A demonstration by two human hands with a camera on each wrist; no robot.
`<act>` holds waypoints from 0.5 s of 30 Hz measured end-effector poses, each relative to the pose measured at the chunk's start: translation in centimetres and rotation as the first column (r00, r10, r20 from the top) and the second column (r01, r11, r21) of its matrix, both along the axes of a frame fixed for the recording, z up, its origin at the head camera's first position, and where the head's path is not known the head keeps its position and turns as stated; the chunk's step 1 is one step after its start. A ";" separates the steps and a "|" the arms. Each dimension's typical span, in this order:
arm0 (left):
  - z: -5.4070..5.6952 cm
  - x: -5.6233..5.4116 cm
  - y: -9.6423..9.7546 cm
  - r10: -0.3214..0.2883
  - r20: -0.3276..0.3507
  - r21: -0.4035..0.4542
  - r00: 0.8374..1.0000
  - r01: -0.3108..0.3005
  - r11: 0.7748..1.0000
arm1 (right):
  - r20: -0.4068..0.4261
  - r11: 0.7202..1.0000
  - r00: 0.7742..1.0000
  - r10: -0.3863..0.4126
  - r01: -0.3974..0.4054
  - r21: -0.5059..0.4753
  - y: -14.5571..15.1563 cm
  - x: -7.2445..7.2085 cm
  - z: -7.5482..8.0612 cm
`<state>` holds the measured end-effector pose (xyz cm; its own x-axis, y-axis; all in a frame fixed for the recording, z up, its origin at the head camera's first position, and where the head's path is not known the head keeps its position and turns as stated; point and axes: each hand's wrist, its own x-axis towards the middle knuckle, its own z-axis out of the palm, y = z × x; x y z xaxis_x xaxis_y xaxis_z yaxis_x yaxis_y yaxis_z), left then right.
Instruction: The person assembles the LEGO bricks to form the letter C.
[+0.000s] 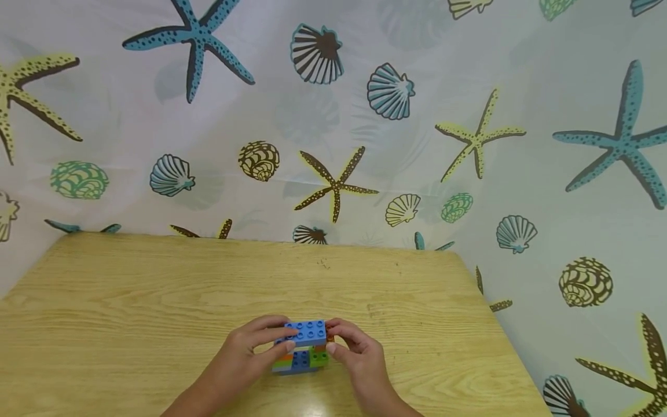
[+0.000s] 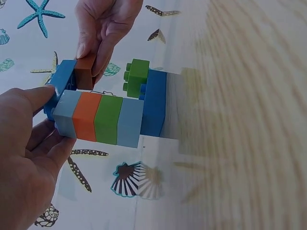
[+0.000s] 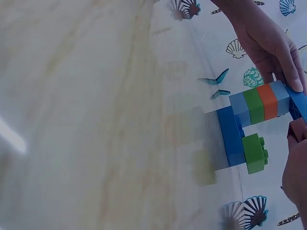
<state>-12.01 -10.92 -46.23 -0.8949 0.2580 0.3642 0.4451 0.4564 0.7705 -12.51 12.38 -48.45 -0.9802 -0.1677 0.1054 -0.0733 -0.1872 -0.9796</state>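
Note:
A small structure of toy building bricks stands on the table between both hands. Its base is a long blue brick (image 2: 156,103), bearing a green brick (image 2: 138,78) at one end. At the other rises a column of light blue, green and orange bricks (image 2: 86,116). Across the column's top lies another long blue brick (image 1: 306,334), whose end my left hand (image 1: 247,350) grips between thumb and fingers. My right hand (image 1: 362,353) pinches a reddish-brown brick (image 2: 84,72) against the underside of that top brick's free end. Whether it is pressed on fully, I cannot tell.
The wooden table (image 1: 156,289) extends around the bricks, with a glossy surface that reflects them. A white cloth (image 1: 333,116) printed with starfish and shells hangs behind the table and along its right side.

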 end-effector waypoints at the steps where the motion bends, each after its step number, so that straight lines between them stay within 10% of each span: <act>1: 0.1 0.0 0.0 -0.003 -0.007 -0.004 1.000 0.002 1.000 | 0.003 1.000 1.000 -0.002 0.002 -0.001 0.0 0.0 0.0; 15: -0.1 0.0 0.1 0.017 -0.013 -0.012 1.000 -0.017 1.000 | 0.039 0.999 0.998 0.050 -0.050 -0.006 0.4 -0.1 -0.3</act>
